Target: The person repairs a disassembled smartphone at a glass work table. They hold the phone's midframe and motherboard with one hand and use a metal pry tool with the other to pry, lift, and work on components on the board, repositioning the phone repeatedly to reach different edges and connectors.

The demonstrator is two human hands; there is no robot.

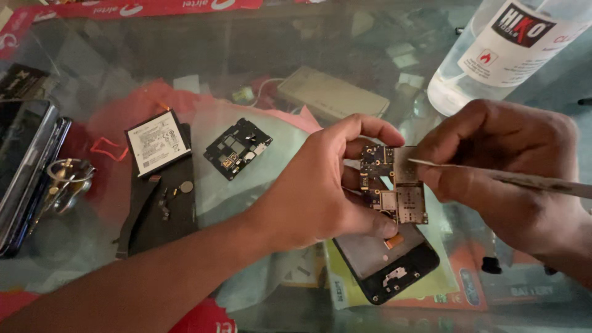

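Note:
My left hand holds a small phone circuit board upright between thumb and fingers, above an opened black phone body lying on the glass table. My right hand grips thin metal tweezers, their tip touching the board's upper right edge. The board carries dark chips and silver shield cans.
A phone battery, a black plastic inner frame, a dark flex strip with small parts and a phone stack lie at left. A clear liquid bottle stands at back right. The glass tabletop shows clutter beneath.

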